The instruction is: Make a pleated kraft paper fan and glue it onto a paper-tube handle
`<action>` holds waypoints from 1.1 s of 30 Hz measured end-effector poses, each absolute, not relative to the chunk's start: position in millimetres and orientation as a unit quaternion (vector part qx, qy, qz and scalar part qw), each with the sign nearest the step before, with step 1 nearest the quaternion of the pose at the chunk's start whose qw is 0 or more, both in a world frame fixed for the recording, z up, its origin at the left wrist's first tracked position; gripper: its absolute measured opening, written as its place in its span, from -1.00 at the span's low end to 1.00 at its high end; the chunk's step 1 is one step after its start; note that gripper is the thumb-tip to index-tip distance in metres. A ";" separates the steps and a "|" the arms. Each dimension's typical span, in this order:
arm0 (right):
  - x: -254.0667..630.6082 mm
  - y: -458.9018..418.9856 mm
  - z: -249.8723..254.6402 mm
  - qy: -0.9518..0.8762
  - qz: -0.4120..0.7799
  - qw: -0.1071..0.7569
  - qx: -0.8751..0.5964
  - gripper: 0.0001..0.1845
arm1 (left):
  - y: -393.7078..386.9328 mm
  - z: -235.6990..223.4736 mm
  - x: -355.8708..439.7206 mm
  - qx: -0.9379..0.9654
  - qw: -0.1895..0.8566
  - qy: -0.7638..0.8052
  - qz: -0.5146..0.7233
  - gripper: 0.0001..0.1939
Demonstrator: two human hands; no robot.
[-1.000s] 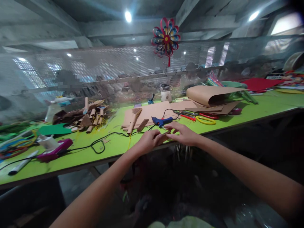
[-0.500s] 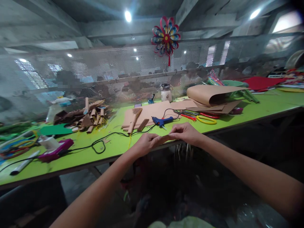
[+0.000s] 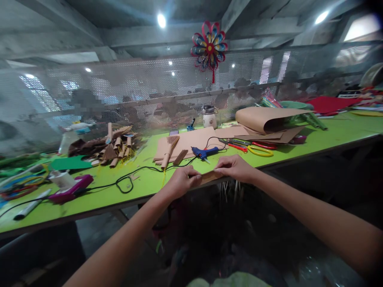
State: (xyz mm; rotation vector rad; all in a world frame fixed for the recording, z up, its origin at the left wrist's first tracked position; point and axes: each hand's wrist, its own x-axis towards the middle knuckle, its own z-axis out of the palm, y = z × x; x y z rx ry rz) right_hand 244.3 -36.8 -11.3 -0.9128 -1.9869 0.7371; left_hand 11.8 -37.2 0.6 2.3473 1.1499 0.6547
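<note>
Between my hands, at the table's front edge, is a small strip of brown kraft paper (image 3: pixel 208 176). My left hand (image 3: pixel 184 181) pinches its left end and my right hand (image 3: pixel 235 168) pinches its right end; the fingers cover both ends. Just beyond them a blue hot glue gun (image 3: pixel 205 152) lies on the table with its black cord attached. To its left are a small pleated piece of brown paper (image 3: pixel 180 157) and a rolled paper piece with a fanned top (image 3: pixel 169 151) and a yellow tie at its foot.
The green table (image 3: pixel 143 179) holds flat brown sheets (image 3: pixel 191 139), yellow-handled scissors (image 3: pixel 260 150), a folded large sheet (image 3: pixel 263 117) and a white jar (image 3: pixel 209 117). A heap of rolled paper pieces (image 3: pixel 116 147) and a purple power strip (image 3: pixel 72 189) lie left. A perforated screen (image 3: pixel 143 87) stands behind.
The paper strip has tilted so that more of its face shows between my hands. My left fingers have shifted slightly along it; the things on the table have stayed put.
</note>
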 end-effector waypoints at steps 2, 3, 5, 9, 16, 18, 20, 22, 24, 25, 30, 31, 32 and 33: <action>244.9 -34.7 -11.1 -0.795 0.293 0.391 -0.360 -0.79 | -35.4 1.5 10.4 0.859 0.194 0.411 0.237 -0.77; 244.9 -33.3 -11.2 -0.800 0.292 0.383 -0.358 -0.78 | -34.5 1.3 9.8 0.862 0.182 0.409 0.237 -0.78; 244.0 -30.4 -11.4 -0.813 0.287 0.366 -0.350 -0.78 | -33.2 -0.2 9.1 0.867 0.160 0.406 0.239 -0.80; 239.7 -25.3 -11.6 -0.838 0.260 0.348 -0.330 -0.82 | -33.5 -3.2 9.7 0.874 0.126 0.400 0.246 -0.79; 236.8 -26.1 -14.7 -0.848 0.223 0.367 -0.312 -0.83 | -36.0 -1.3 7.1 0.863 0.168 0.412 0.242 -0.83; 237.4 -28.2 -15.7 -0.848 0.210 0.375 -0.309 -0.83 | -35.4 -1.5 3.4 0.854 0.191 0.421 0.237 -0.80; 238.7 -29.9 -16.4 -0.849 0.200 0.381 -0.307 -0.83 | -34.7 -1.7 -1.1 0.848 0.212 0.428 0.230 -0.74; 240.2 -30.8 -16.6 -0.849 0.193 0.386 -0.304 -0.82 | -34.0 -1.2 -5.6 0.842 0.236 0.432 0.219 -0.71; 241.4 -31.1 -16.6 -0.851 0.192 0.387 -0.298 -0.82 | -33.4 0.2 -9.0 0.839 0.255 0.437 0.203 -0.69; 241.8 -31.1 -16.5 -0.853 0.192 0.386 -0.295 -0.82 | -32.9 1.1 -10.1 0.837 0.260 0.440 0.196 -0.69; 242.7 -30.1 -15.9 -0.858 0.193 0.380 -0.288 -0.80 | -30.8 2.8 -9.7 0.831 0.248 0.461 0.188 -0.73; 243.1 -29.7 -16.2 -0.859 0.193 0.378 -0.288 -0.80 | -30.8 2.1 -8.8 0.831 0.240 0.463 0.190 -0.75; 243.6 -29.2 -16.7 -0.859 0.194 0.375 -0.288 -0.80 | -31.2 1.1 -7.8 0.832 0.230 0.466 0.195 -0.77; 244.2 -28.4 -17.4 -0.860 0.194 0.373 -0.289 -0.80 | -32.0 0.0 -6.6 0.833 0.217 0.468 0.202 -0.78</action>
